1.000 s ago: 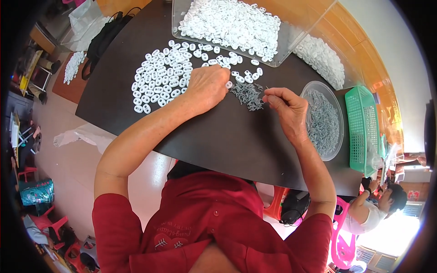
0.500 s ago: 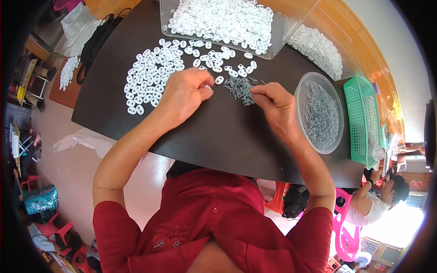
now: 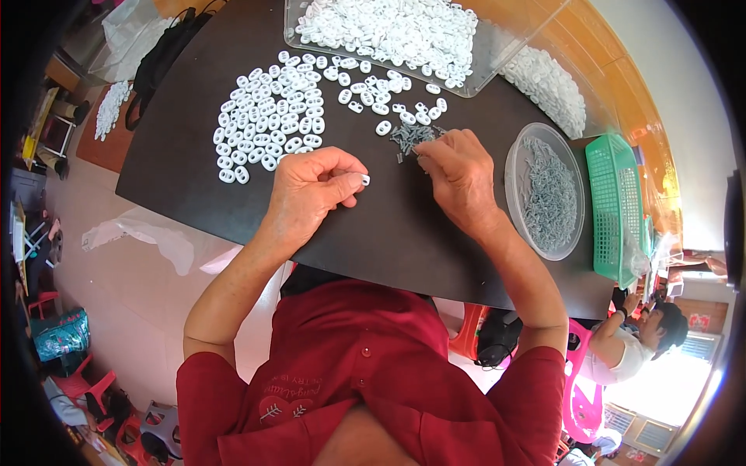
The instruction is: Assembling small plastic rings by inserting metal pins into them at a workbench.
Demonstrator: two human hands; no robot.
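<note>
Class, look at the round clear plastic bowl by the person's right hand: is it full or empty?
Partly full: the round clear plastic bowl holds a layer of small grey metal pieces across its bottom.

Dark brown wooden counter (image 3: 388,233). On it: small white plastic oval pieces (image 3: 268,124), grey metal pins (image 3: 408,138), green plastic mesh basket (image 3: 618,206) at its right edge.

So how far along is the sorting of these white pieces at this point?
Done: a flat patch of white pieces laid out on the dark table. In hand: the left hand pinches one white piece; the right hand rests at the small grey pins. Left: a full clear tray of pieces.
</note>
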